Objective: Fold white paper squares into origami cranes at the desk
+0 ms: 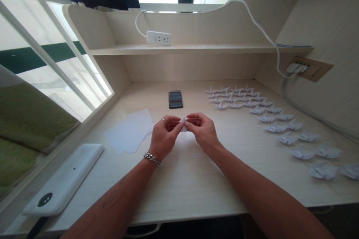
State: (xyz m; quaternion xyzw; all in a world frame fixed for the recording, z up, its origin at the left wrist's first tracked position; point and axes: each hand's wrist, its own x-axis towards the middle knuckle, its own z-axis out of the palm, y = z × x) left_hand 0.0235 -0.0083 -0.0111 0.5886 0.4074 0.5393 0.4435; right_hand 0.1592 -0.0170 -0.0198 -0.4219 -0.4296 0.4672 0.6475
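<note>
A small piece of folded white paper [183, 127] is pinched between my two hands over the middle of the desk, with a pointed tip upward. My left hand [166, 134], with a ring and a chain bracelet, grips its left side between thumb and fingers. From the other side, my right hand [203, 130] pinches its right edge. The fingertips cover much of the folds. Left of my left hand lies a loose stack of white paper sheets [129, 130]. Rows of folded paper cranes [241, 99] stand to the right of my right hand.
A small dark case [175, 99] lies beyond my hands. At the left edge sits a long white device [67, 179] with a dark cable. A white power strip [158, 38] rests on the shelf [185, 49], and a white cable [260, 26] runs down to the wall socket [312, 69].
</note>
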